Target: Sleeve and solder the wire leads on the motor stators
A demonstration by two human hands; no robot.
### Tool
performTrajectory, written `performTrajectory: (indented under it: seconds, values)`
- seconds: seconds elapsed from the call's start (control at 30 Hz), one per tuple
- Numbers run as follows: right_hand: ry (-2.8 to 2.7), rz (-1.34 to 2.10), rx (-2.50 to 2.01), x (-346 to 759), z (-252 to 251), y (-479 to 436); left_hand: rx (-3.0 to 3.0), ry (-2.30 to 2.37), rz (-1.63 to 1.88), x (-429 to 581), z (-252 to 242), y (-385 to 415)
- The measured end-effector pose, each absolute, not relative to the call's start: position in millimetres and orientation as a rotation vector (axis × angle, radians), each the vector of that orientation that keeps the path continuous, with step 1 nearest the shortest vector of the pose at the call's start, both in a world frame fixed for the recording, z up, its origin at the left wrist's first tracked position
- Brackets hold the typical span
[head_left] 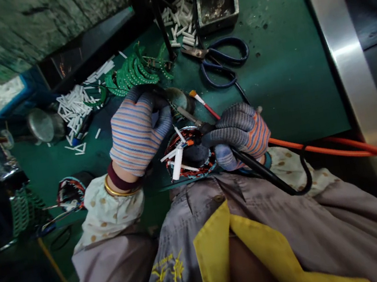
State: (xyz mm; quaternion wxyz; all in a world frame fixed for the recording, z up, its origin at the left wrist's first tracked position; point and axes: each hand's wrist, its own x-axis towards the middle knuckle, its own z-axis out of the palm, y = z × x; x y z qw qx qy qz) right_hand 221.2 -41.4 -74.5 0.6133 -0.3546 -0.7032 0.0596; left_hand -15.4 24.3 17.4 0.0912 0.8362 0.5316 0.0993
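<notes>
My right hand point(242, 134), in a grey-and-orange striped glove, grips a black-handled corded tool point(237, 151) with a metal shaft point(188, 117). Just below its tip lies a wound motor stator point(190, 152) with red-and-black windings and several white insulating sleeves point(177, 160) sticking out. My left hand point(136, 133), in a blue-and-pink striped glove, curls over something dark beside a grey cylinder point(179, 100). What it grips is mostly hidden. A brush with a red handle point(204, 104) lies between my hands.
Loose white sleeves point(73, 110) and green coiled strips point(133, 73) lie on the green bench mat point(286, 94). Nearby are blue-handled scissors point(222, 62), a metal tray point(217, 4), a metal can point(42, 125), another stator point(71, 193), an orange cable point(321, 149) and a steel edge point(345, 60).
</notes>
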Motion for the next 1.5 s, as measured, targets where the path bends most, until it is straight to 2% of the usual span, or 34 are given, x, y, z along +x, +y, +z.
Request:
performTrajectory:
  seconds: [0.3,0.57,0.8,1.2,1.5]
  values:
    - [-1.639,0.173,-0.819,223.6,-73.2,-43.3,2.339,1.629,0.198,-17.2,19.0,24.4]
    - [-1.576,0.156,-0.823,219.6,-74.9,-41.8,2.371,1.713,0.301,-8.7,18.3,10.0]
    - [-1.526,0.152,-0.817,220.9,-76.4,-43.4,2.361,1.598,0.435,-14.7,17.0,8.1]
    - [-1.636,0.235,-0.821,225.6,-72.5,-49.0,2.281,1.507,0.293,-28.1,34.1,17.3]
    - [-1.622,0.272,-0.812,224.8,-71.4,-50.6,2.338,1.533,0.541,-18.7,23.5,-3.9]
